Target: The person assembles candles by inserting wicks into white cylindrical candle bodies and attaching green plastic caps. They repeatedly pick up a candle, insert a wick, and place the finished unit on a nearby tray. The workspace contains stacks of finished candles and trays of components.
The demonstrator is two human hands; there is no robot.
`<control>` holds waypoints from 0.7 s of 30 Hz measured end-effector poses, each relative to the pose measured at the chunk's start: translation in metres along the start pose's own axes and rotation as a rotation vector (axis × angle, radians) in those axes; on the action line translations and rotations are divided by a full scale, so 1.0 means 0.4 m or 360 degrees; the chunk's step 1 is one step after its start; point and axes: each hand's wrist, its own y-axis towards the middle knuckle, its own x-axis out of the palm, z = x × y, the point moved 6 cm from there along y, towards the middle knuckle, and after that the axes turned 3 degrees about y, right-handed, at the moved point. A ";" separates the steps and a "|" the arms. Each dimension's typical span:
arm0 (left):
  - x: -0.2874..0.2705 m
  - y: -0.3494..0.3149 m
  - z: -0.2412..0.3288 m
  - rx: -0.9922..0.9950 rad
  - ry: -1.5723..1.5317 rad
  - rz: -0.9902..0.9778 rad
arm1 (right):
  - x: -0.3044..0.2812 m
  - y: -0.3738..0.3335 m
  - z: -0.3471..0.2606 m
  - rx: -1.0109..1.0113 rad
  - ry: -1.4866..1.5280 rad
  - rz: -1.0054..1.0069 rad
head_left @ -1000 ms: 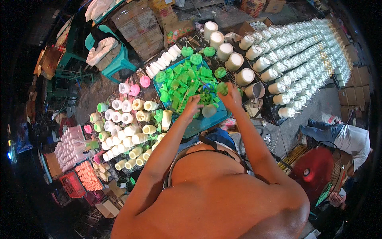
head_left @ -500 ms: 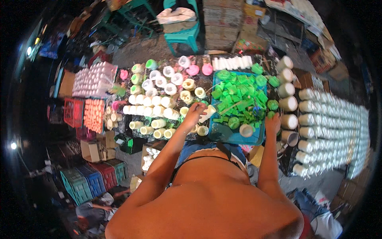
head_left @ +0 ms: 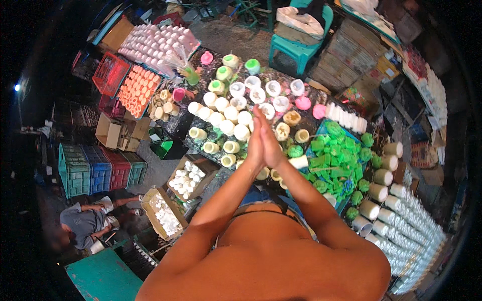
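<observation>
My left hand [head_left: 255,146] and my right hand [head_left: 271,145] are pressed palm to palm over the table's front middle, their fingers stretched out and pointing away. Anything between the palms is hidden. Below them are cream, wax-like hollow cylinders, with a pale cylinder [head_left: 298,162] lying on its side just right of my wrists. A blue tray [head_left: 343,204] to the right holds a heap of green wax-like chunks [head_left: 334,153]. Several crumpled green balls [head_left: 357,197] line its right side. Left of my hands stand rows of cream-white cylinders [head_left: 216,119].
White cups [head_left: 258,95] and pink lumps [head_left: 303,103] lie beyond my hands. Wrapped white cylinders [head_left: 409,236] stand in rows at right. Orange pieces [head_left: 139,90] fill a tray at far left. A person [head_left: 88,220] sits at lower left near stacked crates [head_left: 93,168]. A green chair [head_left: 299,50] stands behind.
My hands have come together from apart: the left left the pale cylinder, the right left the green balls at the tray's right edge. The view has turned toward the left.
</observation>
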 end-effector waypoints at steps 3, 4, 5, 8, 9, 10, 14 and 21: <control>0.028 -0.018 0.075 0.0005 0.0945 -0.0031 | -0.073 0.233 0.214 -0.0066 -0.0215 0.0179; 0.040 -0.025 0.116 0.0102 0.0998 -0.0070 | -0.090 0.314 0.261 0.0214 -0.0333 0.0284; 0.027 -0.018 0.147 0.0172 0.0993 -0.0127 | -0.100 0.384 0.280 0.0248 -0.0727 0.0414; -0.069 0.032 0.240 0.0128 0.1117 0.0107 | -0.152 0.602 0.449 0.0042 -0.1267 0.0450; -0.110 0.037 0.261 0.0066 0.0905 0.0208 | -0.161 0.658 0.497 -0.0042 -0.1386 0.0417; -0.168 0.034 0.284 -0.0038 0.1044 0.0222 | -0.153 0.713 0.537 0.0180 -0.1478 0.0289; -0.294 0.010 0.397 -0.0003 0.1072 0.0280 | -0.112 0.830 0.638 0.0782 -0.1630 -0.0051; -0.393 0.034 0.474 -0.0098 0.0992 0.0442 | -0.096 0.857 0.586 0.0445 -0.1561 0.0095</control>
